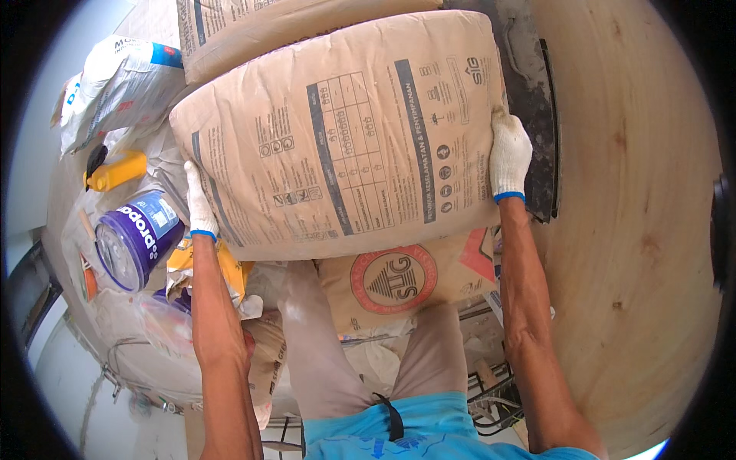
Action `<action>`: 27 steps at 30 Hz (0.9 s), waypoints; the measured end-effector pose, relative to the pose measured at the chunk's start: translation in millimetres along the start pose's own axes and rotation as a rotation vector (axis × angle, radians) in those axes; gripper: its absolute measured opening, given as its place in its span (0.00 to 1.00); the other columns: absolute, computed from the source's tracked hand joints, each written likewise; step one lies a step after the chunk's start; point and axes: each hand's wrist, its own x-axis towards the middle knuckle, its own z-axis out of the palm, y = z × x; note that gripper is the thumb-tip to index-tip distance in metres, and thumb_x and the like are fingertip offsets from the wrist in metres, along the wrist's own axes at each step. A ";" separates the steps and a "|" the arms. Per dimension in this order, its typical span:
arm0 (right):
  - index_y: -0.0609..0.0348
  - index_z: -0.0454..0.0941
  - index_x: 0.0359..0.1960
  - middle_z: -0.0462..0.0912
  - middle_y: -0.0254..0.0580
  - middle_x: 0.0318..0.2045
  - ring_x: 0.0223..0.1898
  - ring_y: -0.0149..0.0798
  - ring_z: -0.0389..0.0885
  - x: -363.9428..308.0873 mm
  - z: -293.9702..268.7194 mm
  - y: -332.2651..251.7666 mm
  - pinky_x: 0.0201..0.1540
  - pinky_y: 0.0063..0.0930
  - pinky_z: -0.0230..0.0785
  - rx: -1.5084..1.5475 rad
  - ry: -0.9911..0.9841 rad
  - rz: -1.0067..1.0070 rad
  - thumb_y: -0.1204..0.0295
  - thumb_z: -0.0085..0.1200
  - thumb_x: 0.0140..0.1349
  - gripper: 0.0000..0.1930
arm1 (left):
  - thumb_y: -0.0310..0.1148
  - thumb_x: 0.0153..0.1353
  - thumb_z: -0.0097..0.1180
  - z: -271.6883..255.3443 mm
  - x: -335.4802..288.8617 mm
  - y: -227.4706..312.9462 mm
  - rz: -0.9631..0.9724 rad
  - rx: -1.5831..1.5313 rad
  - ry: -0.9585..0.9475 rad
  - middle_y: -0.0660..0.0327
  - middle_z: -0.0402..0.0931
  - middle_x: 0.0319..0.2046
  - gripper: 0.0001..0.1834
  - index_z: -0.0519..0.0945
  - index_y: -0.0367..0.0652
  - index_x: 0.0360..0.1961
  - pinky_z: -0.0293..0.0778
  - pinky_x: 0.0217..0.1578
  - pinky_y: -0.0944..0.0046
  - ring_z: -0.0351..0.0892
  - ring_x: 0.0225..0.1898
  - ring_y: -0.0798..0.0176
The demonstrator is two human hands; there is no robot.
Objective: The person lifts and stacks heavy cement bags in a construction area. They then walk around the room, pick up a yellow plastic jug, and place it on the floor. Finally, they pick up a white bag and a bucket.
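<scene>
A large brown paper cement bag (360, 115), printed with dark tables and small pictograms, lies broadside in front of me. My left hand (201, 201), in a white knitted glove with a blue cuff, grips its left end near the lower corner. Against the right end, my right hand (511, 153) in a matching glove is closed, its fingertips mostly hidden. Behind the held bag lies another brown bag (253, 27), partly covered by it. Below its near edge shows a further brown bag (452, 280) with a round red emblem, close to my legs.
On the left stand a white sack (115, 100), a yellow jug (121, 170) and a purple bucket (130, 241) with a pale lid. A torn yellow packet (230, 272) is beside my left forearm. To the right, a dark slab edge (540, 130) borders a wide wooden panel (629, 215).
</scene>
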 end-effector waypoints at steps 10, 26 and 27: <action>0.57 0.70 0.67 0.80 0.59 0.58 0.62 0.59 0.77 -31.7 -15.5 7.7 0.63 0.41 0.67 -0.091 -0.079 -0.003 0.51 0.46 0.72 0.29 | 0.75 0.68 0.34 -20.0 27.6 0.2 -0.179 -0.023 -0.018 0.55 0.63 0.73 0.49 0.60 0.48 0.76 0.66 0.67 0.45 0.66 0.70 0.48; 0.61 0.76 0.62 0.83 0.52 0.50 0.52 0.52 0.81 -84.1 -10.2 34.8 0.56 0.40 0.71 -0.012 0.177 0.042 0.72 0.58 0.64 0.23 | 0.59 0.75 0.40 -66.8 41.6 -12.5 -0.135 -0.124 0.253 0.56 0.70 0.68 0.34 0.69 0.47 0.71 0.71 0.64 0.48 0.72 0.63 0.48; 0.61 0.76 0.62 0.83 0.52 0.50 0.51 0.53 0.81 -81.2 -11.1 35.8 0.56 0.41 0.71 -0.012 0.173 0.033 0.72 0.58 0.64 0.24 | 0.62 0.74 0.38 -67.1 36.3 -11.6 -0.129 -0.141 0.231 0.57 0.68 0.70 0.37 0.67 0.48 0.73 0.69 0.65 0.46 0.70 0.65 0.47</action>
